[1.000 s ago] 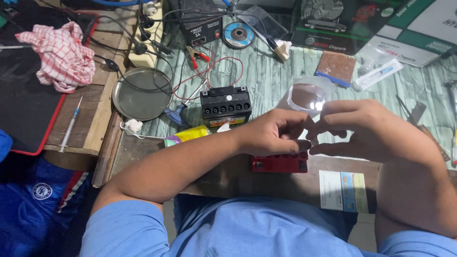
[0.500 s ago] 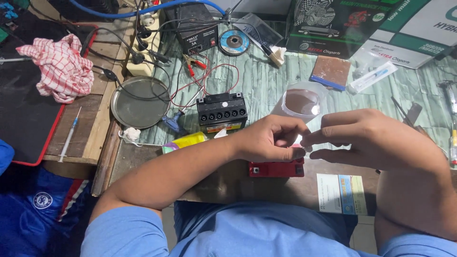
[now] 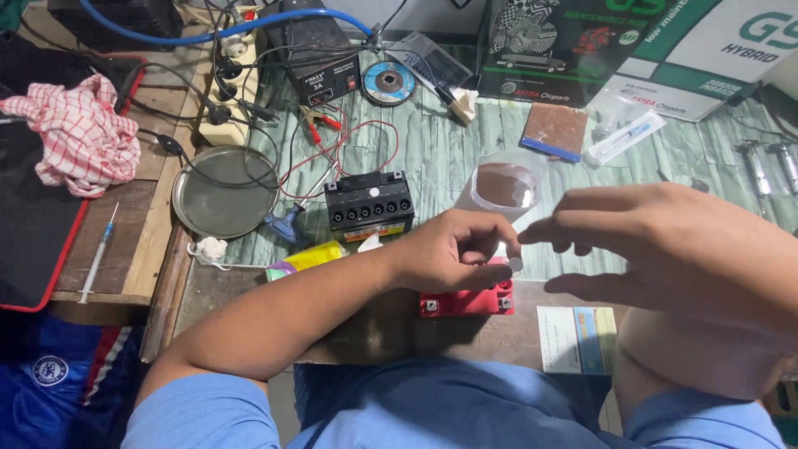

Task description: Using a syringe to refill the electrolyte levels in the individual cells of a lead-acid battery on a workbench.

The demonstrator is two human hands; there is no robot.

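My left hand [image 3: 453, 249] rests over a small red battery [image 3: 465, 301] at the table's near edge. Its fingertips pinch a small white cap [image 3: 515, 263]. My right hand [image 3: 665, 241] hovers just to the right with fingers spread and nothing in it, its fingertips a short way from the cap. A clear plastic cup [image 3: 503, 187] stands right behind both hands. A black battery [image 3: 368, 204] with a row of open holes sits to the left of the cup.
A round metal dish [image 3: 224, 191], a red-checked cloth [image 3: 79, 137], a syringe [image 3: 98, 254] and a power supply [image 3: 320, 62] with red clip leads lie to the left and back. Cardboard boxes [image 3: 565, 46] line the back right. A small card [image 3: 578, 337] lies at the near edge.
Both hands were together on the small white piece. Now my right hand has let go and pulled away to the right, fingers spread, while my left hand keeps the piece.
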